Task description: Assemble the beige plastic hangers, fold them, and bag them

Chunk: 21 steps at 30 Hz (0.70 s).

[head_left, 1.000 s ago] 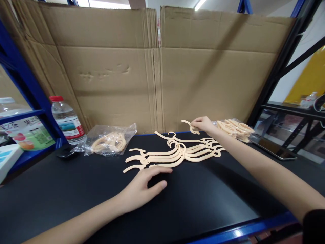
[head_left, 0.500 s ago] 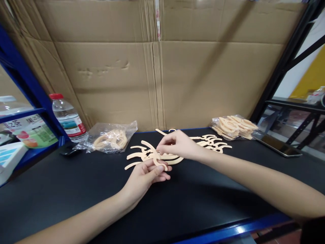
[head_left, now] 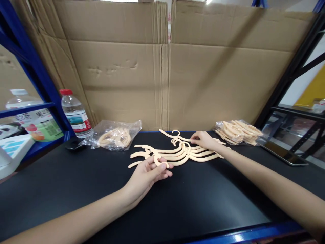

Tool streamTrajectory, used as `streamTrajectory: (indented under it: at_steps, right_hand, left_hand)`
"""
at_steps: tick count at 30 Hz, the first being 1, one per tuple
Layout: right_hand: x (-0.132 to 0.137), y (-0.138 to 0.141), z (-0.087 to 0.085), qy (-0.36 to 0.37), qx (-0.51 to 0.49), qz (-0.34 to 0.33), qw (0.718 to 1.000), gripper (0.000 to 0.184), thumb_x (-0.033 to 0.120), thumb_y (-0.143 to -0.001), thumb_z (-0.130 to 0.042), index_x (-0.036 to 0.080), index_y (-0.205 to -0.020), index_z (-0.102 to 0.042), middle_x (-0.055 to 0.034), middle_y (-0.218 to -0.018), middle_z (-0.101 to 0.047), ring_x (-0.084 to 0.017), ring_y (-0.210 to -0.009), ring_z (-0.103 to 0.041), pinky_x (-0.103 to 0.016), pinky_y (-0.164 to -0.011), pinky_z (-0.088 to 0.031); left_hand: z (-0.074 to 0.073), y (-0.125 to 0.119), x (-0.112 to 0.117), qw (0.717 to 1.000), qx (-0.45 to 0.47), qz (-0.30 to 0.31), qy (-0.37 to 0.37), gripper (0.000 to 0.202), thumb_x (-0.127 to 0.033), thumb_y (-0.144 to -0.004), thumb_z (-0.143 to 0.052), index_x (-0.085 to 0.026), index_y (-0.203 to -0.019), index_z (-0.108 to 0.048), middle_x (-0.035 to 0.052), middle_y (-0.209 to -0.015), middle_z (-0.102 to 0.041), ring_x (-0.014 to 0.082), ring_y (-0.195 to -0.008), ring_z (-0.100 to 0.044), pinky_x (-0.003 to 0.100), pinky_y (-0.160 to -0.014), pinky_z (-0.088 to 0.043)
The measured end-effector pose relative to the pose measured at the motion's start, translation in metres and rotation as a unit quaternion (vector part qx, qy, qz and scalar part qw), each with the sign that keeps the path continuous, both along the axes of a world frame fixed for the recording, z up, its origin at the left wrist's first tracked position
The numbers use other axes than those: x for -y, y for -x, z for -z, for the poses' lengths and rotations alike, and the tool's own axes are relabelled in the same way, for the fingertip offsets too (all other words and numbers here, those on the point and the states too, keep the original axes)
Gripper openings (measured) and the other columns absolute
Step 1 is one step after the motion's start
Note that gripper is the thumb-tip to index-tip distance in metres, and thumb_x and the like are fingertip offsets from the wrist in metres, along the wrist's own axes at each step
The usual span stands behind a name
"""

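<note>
Several cream plastic hangers (head_left: 177, 153) lie fanned out on the black table (head_left: 76, 189) in front of me. My left hand (head_left: 147, 176) lies at their near edge, its fingers pinched on the hook of one small cream hanger (head_left: 159, 160). Farther back, my right hand (head_left: 204, 139) rests on the right side of the pile with its fingers curled over the hanger arms. A stack of bagged hangers (head_left: 237, 130) sits just to the right of that hand.
A clear bag with cream hangers (head_left: 115, 137) lies at the back left, beside a water bottle (head_left: 75, 114) and a small black object (head_left: 72, 145). Cardboard sheets (head_left: 162, 74) wall the back. A tablet (head_left: 285, 153) lies at the right, blue shelving (head_left: 30, 108) at the left.
My right hand brought a hanger from the right-hand stack to my left hand, passed it over, then drew back onto the pile. My left hand now pinches that hanger.
</note>
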State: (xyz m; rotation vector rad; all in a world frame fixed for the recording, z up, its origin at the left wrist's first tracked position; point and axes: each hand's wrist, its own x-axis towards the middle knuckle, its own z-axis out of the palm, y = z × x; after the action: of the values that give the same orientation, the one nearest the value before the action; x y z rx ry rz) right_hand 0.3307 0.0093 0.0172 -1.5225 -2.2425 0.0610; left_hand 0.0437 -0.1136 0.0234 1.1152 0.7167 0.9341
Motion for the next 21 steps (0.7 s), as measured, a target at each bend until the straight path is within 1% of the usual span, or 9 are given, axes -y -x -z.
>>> streamTrajectory:
  at_steps: [3, 5, 8, 12, 15, 17, 19, 21]
  right_hand:
    - [-0.002, 0.004, 0.002, -0.018, -0.008, 0.002, 1.0, 0.012, 0.02, -0.079, -0.059, 0.015, -0.076, -0.07, -0.0069, -0.08, -0.072, -0.02, -0.077, -0.064, -0.029, -0.074, -0.046]
    - [-0.002, 0.004, 0.0, -0.025, -0.018, 0.0, 1.0, 0.012, 0.021, -0.081, -0.058, 0.016, -0.077, -0.068, -0.0058, -0.08, -0.071, -0.018, -0.075, -0.064, -0.027, -0.072, -0.046]
    - [-0.002, 0.004, -0.008, -0.045, -0.03, 0.0, 0.999, 0.01, 0.021, -0.083, -0.056, 0.016, -0.082, -0.065, -0.0047, -0.08, -0.07, -0.018, -0.075, -0.064, -0.027, -0.071, -0.046]
    - [0.005, 0.001, -0.024, -0.092, -0.052, 0.009, 0.994, 0.007, 0.017, -0.082, -0.056, 0.017, -0.084, -0.062, -0.0053, -0.081, -0.069, -0.02, -0.078, -0.064, -0.029, -0.073, -0.046]
    - [0.019, -0.003, -0.033, -0.128, -0.08, 0.015, 0.988, 0.008, 0.018, -0.082, -0.054, 0.017, -0.088, -0.06, -0.0058, -0.085, -0.068, -0.02, -0.081, -0.063, -0.032, -0.075, -0.047]
    - [0.035, -0.005, -0.036, -0.153, -0.1, -0.005, 0.983, 0.012, 0.019, -0.083, -0.054, 0.018, -0.094, -0.06, -0.0061, -0.089, -0.067, -0.02, -0.083, -0.063, -0.033, -0.077, -0.048]
    - [0.054, -0.005, -0.036, -0.17, -0.103, -0.039, 0.979, 0.016, 0.021, -0.086, -0.051, 0.019, -0.099, -0.06, -0.0061, -0.089, -0.064, -0.02, -0.082, -0.061, -0.033, -0.074, -0.048]
    - [0.073, -0.003, -0.035, -0.176, -0.105, -0.053, 0.977, 0.017, 0.024, -0.089, -0.048, 0.019, -0.101, -0.06, -0.0061, -0.086, -0.061, -0.02, -0.078, -0.059, -0.032, -0.067, -0.047]
  left_hand:
    - [0.002, 0.001, 0.0, 1.0, -0.003, -0.006, -0.011, 0.017, -0.027, -0.079, -0.07, -0.016, -0.085, -0.058, 0.0025, -0.089, -0.069, 0.0096, -0.076, -0.063, 0.021, -0.079, -0.049]
    - [0.003, 0.001, 0.0, 1.0, -0.005, -0.011, -0.019, 0.015, -0.026, -0.079, -0.07, -0.017, -0.083, -0.059, 0.001, -0.088, -0.068, 0.0096, -0.077, -0.062, 0.021, -0.079, -0.048]
    - [0.003, 0.001, 0.001, 0.999, -0.012, -0.021, -0.027, 0.014, -0.024, -0.076, -0.073, -0.017, -0.081, -0.061, 0.0003, -0.086, -0.067, 0.0111, -0.079, -0.061, 0.023, -0.08, -0.047]
    - [0.001, 0.004, 0.001, 0.999, -0.004, -0.042, -0.02, 0.016, -0.022, -0.072, -0.077, -0.016, -0.081, -0.065, 0.0005, -0.084, -0.068, 0.012, -0.08, -0.062, 0.023, -0.08, -0.048]
    - [-0.004, 0.009, -0.001, 0.997, 0.007, -0.068, -0.02, 0.017, -0.022, -0.072, -0.077, -0.016, -0.084, -0.068, 0.0019, -0.084, -0.069, 0.0118, -0.078, -0.063, 0.023, -0.079, -0.049]
    - [-0.008, 0.012, -0.003, 0.996, 0.015, -0.084, -0.035, 0.017, -0.023, -0.072, -0.077, -0.015, -0.084, -0.068, 0.0031, -0.085, -0.07, 0.0112, -0.075, -0.063, 0.022, -0.076, -0.05]
    - [-0.012, 0.014, -0.005, 0.994, 0.024, -0.094, -0.051, 0.015, -0.024, -0.074, -0.076, -0.013, -0.081, -0.067, 0.0034, -0.082, -0.069, 0.0101, -0.072, -0.062, 0.02, -0.073, -0.049]
    - [-0.015, 0.016, -0.007, 0.993, 0.031, -0.099, -0.061, 0.015, -0.025, -0.076, -0.074, -0.013, -0.078, -0.066, 0.0024, -0.077, -0.066, 0.0091, -0.069, -0.059, 0.019, -0.07, -0.048]
